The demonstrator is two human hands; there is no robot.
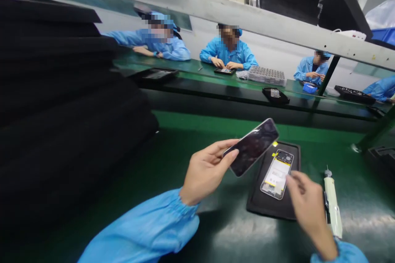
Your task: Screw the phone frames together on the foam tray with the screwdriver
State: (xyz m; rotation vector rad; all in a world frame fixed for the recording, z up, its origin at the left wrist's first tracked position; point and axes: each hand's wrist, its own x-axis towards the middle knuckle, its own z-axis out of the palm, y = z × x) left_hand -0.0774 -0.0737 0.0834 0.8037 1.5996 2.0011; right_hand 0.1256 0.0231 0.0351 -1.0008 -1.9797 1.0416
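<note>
My left hand (207,169) pinches one end of a smartphone (254,148) between thumb and fingers. The phone is held up at a tilt, its dark glossy face toward me. Below and to its right, an opened phone (277,174) with a pale battery and yellow tape strips lies in a black tray (257,203). My right hand (307,199) is at the right edge of that opened phone. Its fingers are curled together and somewhat blurred; what they hold, if anything, cannot be made out.
An electric screwdriver (333,203) lies on the green table (228,230), right of my right hand. A tall stack of black trays (61,111) rises at left. Across the bench, co-workers in blue sit by small trays and a clear compartment box (267,76). A white beam (277,28) crosses above.
</note>
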